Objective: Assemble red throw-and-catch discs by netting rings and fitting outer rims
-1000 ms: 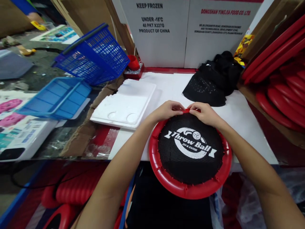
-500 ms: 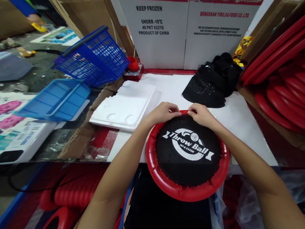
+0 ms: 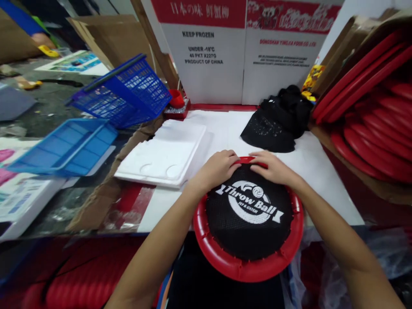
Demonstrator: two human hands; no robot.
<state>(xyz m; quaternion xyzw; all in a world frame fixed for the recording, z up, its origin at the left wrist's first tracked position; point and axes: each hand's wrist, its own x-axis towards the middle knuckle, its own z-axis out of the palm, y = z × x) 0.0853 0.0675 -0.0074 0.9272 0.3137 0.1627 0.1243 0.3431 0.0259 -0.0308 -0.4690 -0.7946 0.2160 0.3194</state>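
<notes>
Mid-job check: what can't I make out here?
All in the head view:
Red rim, far side: partly covered by the left hand and right hand.
Black mesh, underside: hidden by its printed face.
Address print on the white carton: too small, blurred.
Stacked red pieces: cut off by the right edge.

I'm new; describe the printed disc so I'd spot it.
In front of the KEEP FROZEN box lies a white tabletop. The red disc, touched by left hand and right hand, overhangs its near edge. Unlike red rings at right, its black mesh reads "Throw Ball".
</notes>
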